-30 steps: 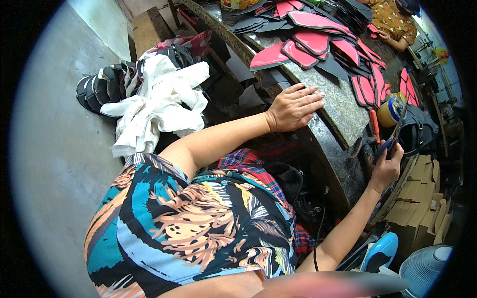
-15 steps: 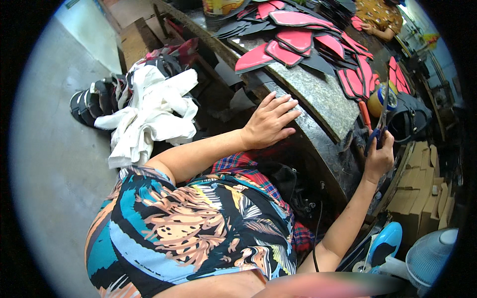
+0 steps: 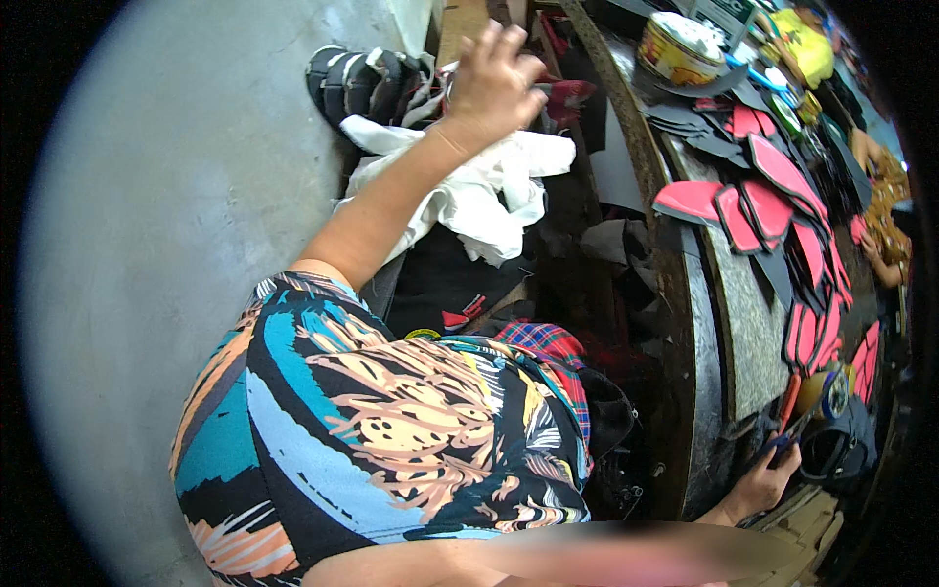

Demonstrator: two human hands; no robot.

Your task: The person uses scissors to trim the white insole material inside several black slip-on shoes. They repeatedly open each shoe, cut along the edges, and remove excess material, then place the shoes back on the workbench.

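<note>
My left hand [image 3: 496, 83] is raised at the upper middle with its fingers apart, holding nothing. Just below it lies a heap of white cloth [image 3: 489, 201], beside a row of black padded pieces [image 3: 364, 86]. At the lower right, my right hand [image 3: 768, 486] grips scissors [image 3: 780, 446] by their dark blue handles. The scissors are close to an orange-handled tool [image 3: 788, 399] and a yellowish jar [image 3: 812, 393] at the near end of the bench. Pink pieces with black edging [image 3: 768, 207] lie piled on and around a grey stone slab [image 3: 748, 367].
A yellow and red tin [image 3: 675, 61] stands at the bench's far end. Across the bench are a person in brown patterned clothing [image 3: 888, 215] and another in yellow [image 3: 810, 47]. A black bag [image 3: 849, 445] and cardboard [image 3: 807, 523] are at the lower right.
My left hand has left the bench edge and moved up and left over the white cloth. My right hand still holds the scissors. The whole view has turned toward the left.
</note>
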